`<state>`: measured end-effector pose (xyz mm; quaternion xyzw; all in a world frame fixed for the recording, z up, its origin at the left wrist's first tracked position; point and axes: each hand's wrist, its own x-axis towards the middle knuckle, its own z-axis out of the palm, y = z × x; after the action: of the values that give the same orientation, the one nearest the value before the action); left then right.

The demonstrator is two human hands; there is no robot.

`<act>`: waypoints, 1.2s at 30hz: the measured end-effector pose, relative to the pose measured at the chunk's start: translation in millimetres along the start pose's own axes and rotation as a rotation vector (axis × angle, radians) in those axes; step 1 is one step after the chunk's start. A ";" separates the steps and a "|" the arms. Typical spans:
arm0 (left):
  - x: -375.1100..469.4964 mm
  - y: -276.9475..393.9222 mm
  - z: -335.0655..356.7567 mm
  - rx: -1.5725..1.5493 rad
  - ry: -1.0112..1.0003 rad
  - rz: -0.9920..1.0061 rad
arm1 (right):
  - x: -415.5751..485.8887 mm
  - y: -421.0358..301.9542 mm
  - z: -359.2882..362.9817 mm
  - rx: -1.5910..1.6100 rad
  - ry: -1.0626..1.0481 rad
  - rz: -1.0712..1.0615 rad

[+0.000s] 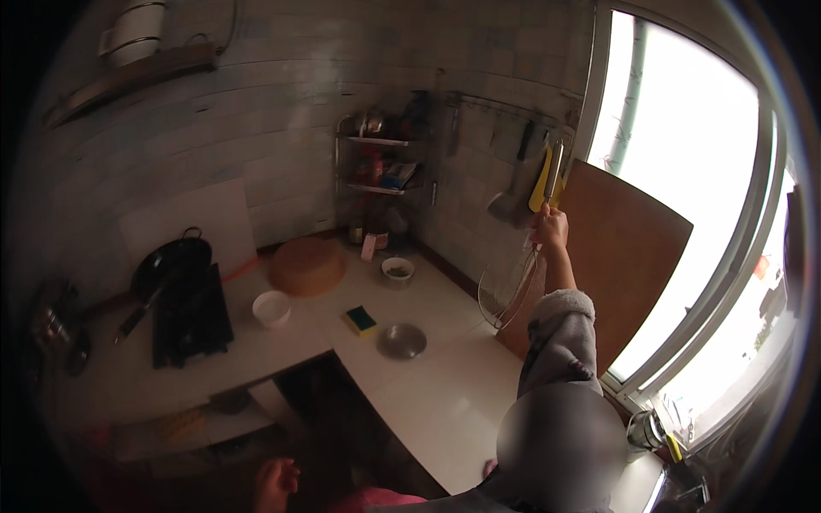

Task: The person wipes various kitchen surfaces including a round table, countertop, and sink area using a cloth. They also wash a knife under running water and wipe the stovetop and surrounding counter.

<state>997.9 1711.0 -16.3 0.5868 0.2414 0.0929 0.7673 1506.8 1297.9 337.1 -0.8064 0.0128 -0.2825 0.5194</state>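
Note:
My right hand (550, 226) is raised at the wall beside the window and grips a wire strainer (554, 170) near its neck. The strainer's metal handle points up, and its wire basket hangs below the hand. Right by it, a yellow utensil (540, 183) and a ladle (505, 204) hang from the hook rail (507, 106). I cannot tell whether the strainer's handle touches the rail. Low in the view, my left hand (279, 476) is in shadow with its fingers curled, and I cannot tell whether anything is inside them.
On the counter (442, 385) are a steel bowl (402, 340), a sponge (360, 320), white bowls (271, 309) and an upturned orange basin (306, 266). A wok (172, 266) sits on the stove (192, 320). A brown board (622, 250) leans by the window; a rack (378, 141) fills the corner.

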 end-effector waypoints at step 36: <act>168.1 74.0 43.8 -0.067 -0.594 -0.505 | -259.3 120.5 -65.0 -0.313 -0.347 0.206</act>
<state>1174.9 1766.9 18.2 0.4851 0.1422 -0.2649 0.8211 1291.3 1270.0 140.1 -0.9079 0.0490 -0.0801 0.4085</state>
